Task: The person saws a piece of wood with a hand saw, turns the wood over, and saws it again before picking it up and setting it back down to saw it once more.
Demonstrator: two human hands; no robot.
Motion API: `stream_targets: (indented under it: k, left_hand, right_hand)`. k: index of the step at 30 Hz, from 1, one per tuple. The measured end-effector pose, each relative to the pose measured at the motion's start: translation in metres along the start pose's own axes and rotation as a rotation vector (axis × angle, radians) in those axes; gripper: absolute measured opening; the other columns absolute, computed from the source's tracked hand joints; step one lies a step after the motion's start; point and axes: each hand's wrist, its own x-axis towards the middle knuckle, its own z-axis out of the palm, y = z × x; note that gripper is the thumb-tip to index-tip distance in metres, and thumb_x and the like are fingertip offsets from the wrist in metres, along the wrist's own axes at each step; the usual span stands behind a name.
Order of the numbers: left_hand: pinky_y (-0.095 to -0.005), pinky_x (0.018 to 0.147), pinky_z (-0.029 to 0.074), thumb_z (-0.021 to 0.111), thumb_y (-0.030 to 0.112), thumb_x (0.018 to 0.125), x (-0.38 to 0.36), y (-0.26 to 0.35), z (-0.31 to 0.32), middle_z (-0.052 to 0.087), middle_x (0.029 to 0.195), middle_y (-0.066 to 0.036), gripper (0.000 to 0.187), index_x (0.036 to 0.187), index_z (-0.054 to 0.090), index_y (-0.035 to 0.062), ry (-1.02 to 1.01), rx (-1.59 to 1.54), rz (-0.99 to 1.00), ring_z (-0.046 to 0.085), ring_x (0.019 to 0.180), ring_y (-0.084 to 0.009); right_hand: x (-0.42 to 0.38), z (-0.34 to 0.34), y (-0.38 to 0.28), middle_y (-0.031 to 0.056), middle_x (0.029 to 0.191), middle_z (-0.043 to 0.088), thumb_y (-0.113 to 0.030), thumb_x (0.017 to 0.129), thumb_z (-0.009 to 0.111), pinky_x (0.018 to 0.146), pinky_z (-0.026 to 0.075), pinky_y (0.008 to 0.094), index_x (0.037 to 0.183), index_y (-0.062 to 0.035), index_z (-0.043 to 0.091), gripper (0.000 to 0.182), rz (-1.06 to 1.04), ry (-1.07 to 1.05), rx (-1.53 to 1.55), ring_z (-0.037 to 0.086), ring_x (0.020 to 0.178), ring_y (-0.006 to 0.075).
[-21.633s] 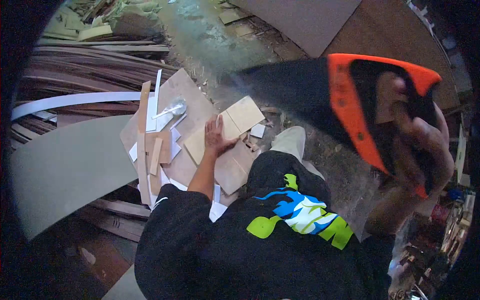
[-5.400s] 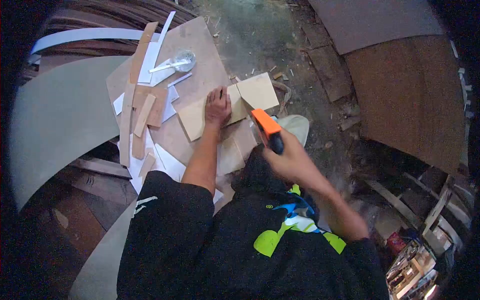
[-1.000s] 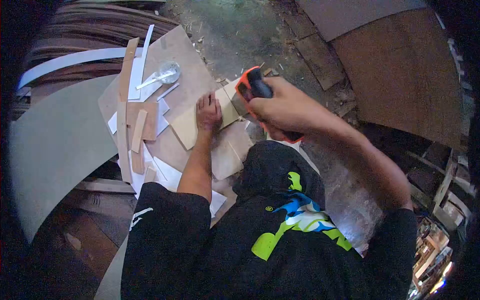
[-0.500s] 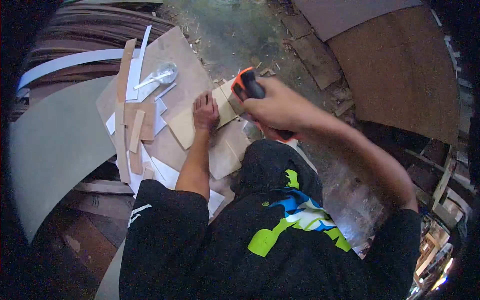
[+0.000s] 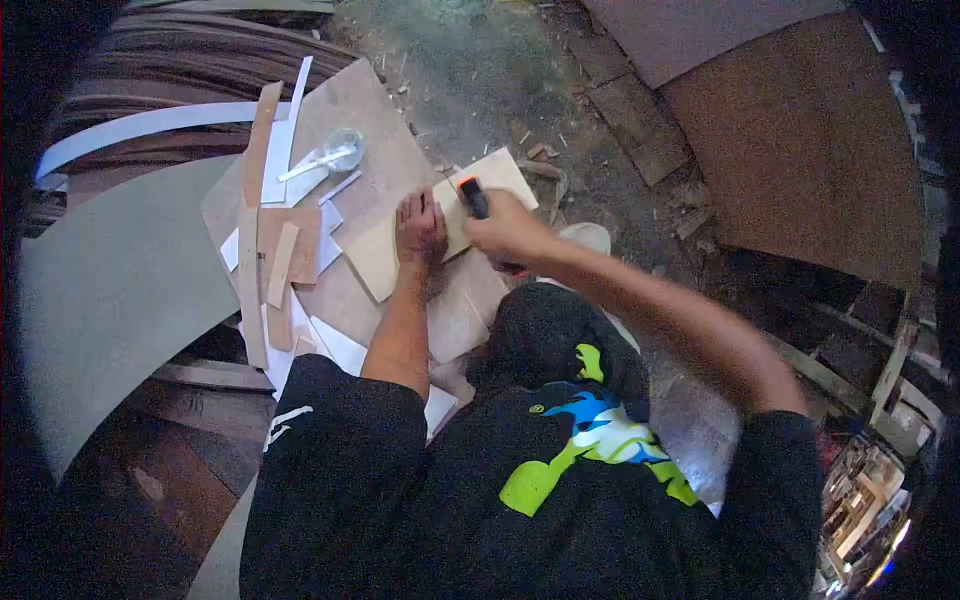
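A pale wooden board (image 5: 372,248) lies slantwise across a larger plywood sheet (image 5: 345,95). My left hand (image 5: 421,228) rests flat on top of the board with its fingers stretched over it. Close beside it, my right hand (image 5: 508,228) is closed around the orange and black handle of a hand saw (image 5: 473,198). The handle is over the board, right of my left hand. The saw's blade is hidden or too blurred to make out.
White strips (image 5: 282,150), thin wooden offcuts (image 5: 284,265) and a clear plastic cup (image 5: 344,150) lie on the sheet's left side. Scraps litter the floor (image 5: 480,90). Large brown panels (image 5: 800,140) stand at right, and a grey-green sheet (image 5: 110,290) at left.
My right hand and the saw have moved down and closer to my left hand, uncovering the board's far right end. My left hand stays on the board; the view shifts slightly.
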Motion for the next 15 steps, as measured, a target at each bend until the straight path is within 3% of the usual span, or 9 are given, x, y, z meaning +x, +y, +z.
stream_targets:
  k: [1, 7, 10, 15]
  left_hand:
    - [-0.0442, 0.1, 0.041, 0.046, 0.02, 0.094, 0.003, 0.003, 0.001, 0.056, 0.12, -0.019, 0.042, 0.128, 0.051, -0.0035, 0.022, -0.001, 0.002, 0.054, 0.111, -0.0352]
    - [-0.0432, 0.101, 0.04, 0.045, 0.019, 0.094, 0.001, 0.013, -0.018, 0.056, 0.122, -0.018, 0.04, 0.126, 0.053, -0.0023, 0.037, -0.034, -0.041, 0.052, 0.114, -0.0331]
    - [-0.043, 0.102, 0.039, 0.046, 0.018, 0.094, 0.005, 0.014, -0.015, 0.055, 0.123, -0.018, 0.037, 0.124, 0.053, -0.0028, 0.031, -0.023, -0.038, 0.051, 0.115, -0.0326]
    - [-0.0438, 0.102, 0.039, 0.047, 0.018, 0.094, 0.001, 0.011, -0.018, 0.054, 0.122, -0.018, 0.037, 0.124, 0.053, -0.0038, 0.044, -0.051, 0.017, 0.05, 0.115, -0.0331]
  right_hand:
    - [0.021, 0.012, 0.022, 0.0034, 0.055, 0.047, -0.017, 0.083, 0.054, 0.032, 0.033, 0.0343, 0.089, -0.0044, 0.051, 0.014, -0.02, 0.055, -0.013, 0.046, 0.036, 0.0153]
    - [-0.036, -0.028, -0.047, 0.0042, 0.052, 0.046, -0.018, 0.084, 0.053, 0.031, 0.032, 0.0341, 0.086, -0.004, 0.051, 0.015, 0.043, -0.103, 0.153, 0.046, 0.036, 0.0155]
    - [-0.038, -0.033, -0.048, 0.0039, 0.052, 0.047, -0.018, 0.083, 0.055, 0.031, 0.032, 0.0331, 0.086, -0.0041, 0.051, 0.014, 0.137, -0.042, 0.057, 0.045, 0.035, 0.0145]
    - [0.009, -0.013, -0.024, 0.0043, 0.057, 0.051, -0.016, 0.081, 0.057, 0.034, 0.035, 0.0315, 0.084, -0.0034, 0.053, 0.013, 0.048, -0.131, 0.098, 0.047, 0.038, 0.0127]
